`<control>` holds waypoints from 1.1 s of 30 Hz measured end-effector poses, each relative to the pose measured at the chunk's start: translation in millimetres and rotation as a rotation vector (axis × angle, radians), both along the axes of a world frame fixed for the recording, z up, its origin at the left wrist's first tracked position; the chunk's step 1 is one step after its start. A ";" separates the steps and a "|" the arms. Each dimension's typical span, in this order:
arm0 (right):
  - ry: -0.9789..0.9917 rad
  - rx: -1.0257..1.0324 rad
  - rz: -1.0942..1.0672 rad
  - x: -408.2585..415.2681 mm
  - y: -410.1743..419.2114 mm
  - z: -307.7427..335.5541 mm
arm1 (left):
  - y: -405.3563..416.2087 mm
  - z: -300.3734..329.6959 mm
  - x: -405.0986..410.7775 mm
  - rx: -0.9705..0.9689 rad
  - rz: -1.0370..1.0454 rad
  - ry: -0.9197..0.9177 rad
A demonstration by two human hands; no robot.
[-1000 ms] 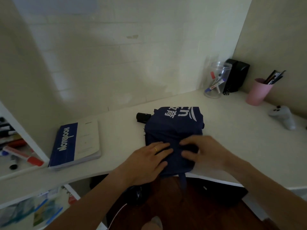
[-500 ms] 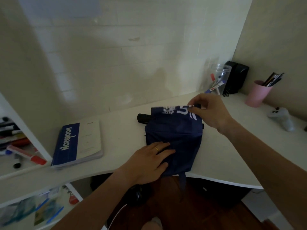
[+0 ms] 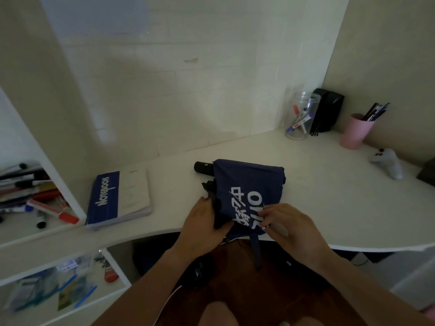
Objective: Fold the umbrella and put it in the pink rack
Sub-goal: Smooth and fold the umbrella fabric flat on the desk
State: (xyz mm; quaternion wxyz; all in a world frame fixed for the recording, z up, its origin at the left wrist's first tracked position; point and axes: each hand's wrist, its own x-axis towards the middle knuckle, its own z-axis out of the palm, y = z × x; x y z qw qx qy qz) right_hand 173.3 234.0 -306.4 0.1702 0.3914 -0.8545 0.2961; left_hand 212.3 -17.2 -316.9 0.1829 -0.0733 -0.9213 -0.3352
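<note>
A navy folding umbrella with white lettering lies on the white desk, its black handle pointing to the back left. One flap of cloth is folded toward me, lettering up. My left hand grips the dark bunched cloth at the umbrella's near left edge. My right hand pinches the folded flap's near edge at the desk's front rim. A navy strap hangs down over the desk edge. No pink rack is in view; a pink cup with pens stands at the back right.
A blue and white notebook lies left of the umbrella. A clear jar of markers and a black box stand at the back right. A grey controller lies at the far right. Shelves with pens are on the left.
My right hand went to the umbrella's far edge, then pulled that flap over toward me, so the lettering now faces up at the near side. My left hand shifted to the left edge.
</note>
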 end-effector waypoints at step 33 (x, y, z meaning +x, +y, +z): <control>-0.153 0.368 -0.058 -41.8 -26.8 6.6 | -28.3 27.9 -53.9 0.542 -0.313 -0.400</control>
